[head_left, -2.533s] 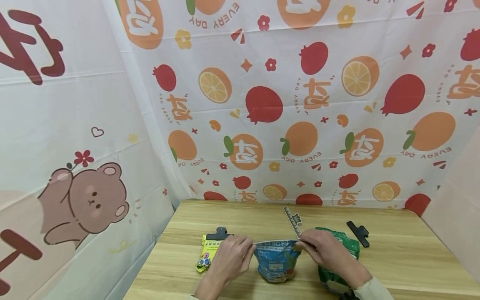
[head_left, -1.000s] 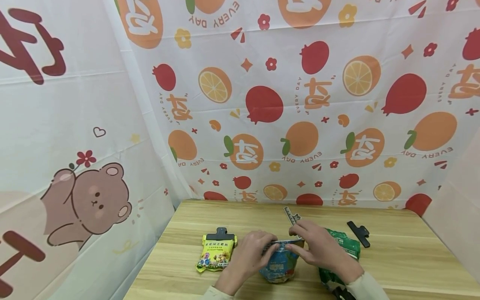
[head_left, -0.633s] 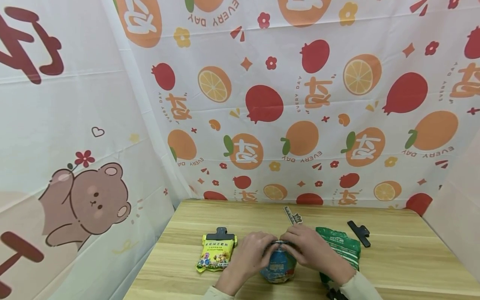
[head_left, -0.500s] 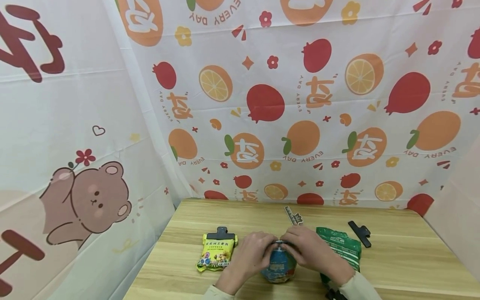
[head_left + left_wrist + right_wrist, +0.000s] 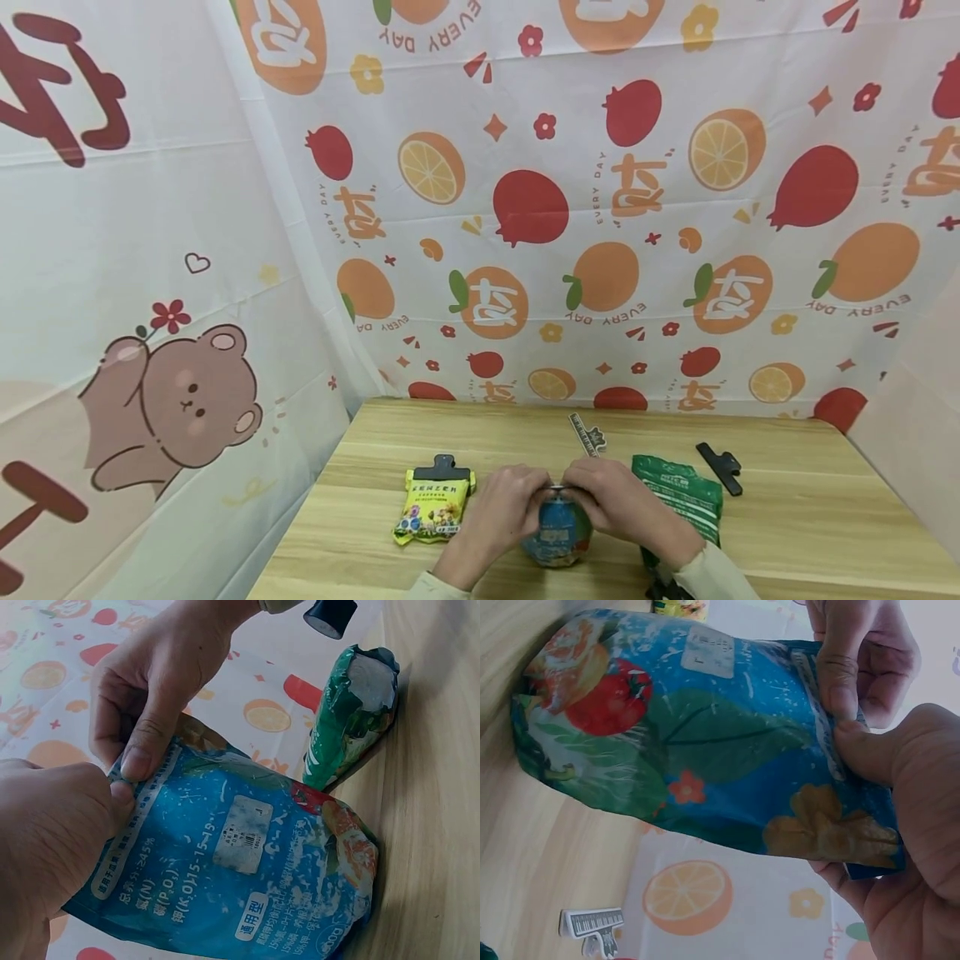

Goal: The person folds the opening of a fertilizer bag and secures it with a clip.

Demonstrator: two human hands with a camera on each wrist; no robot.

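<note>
A blue fertilizer bag point(image 5: 557, 533) stands upright on the table in front of me, with printed text and a white sticker facing the left wrist camera. My left hand point(image 5: 510, 504) pinches its top edge from the left, thumb on the near side. On the other side, my right hand point(image 5: 611, 496) pinches the same edge. Both thumb tips meet near the middle of the bag's top point(image 5: 150, 795), and the fingers behind it are partly hidden. A tomato and leaves are printed on the bag's side point(image 5: 611, 697).
Left of the hands lies a yellow bag point(image 5: 433, 512) with a black clip point(image 5: 442, 468) on its top. A green bag point(image 5: 682, 496) lies to the right, partly behind the right arm. Farther back are a keyboard-patterned clip point(image 5: 585, 435) and a loose black clip point(image 5: 720, 468).
Both hands have slid inward from the two ends of the blue bag's top edge and now meet at its middle. Over the last half second they have hardly moved.
</note>
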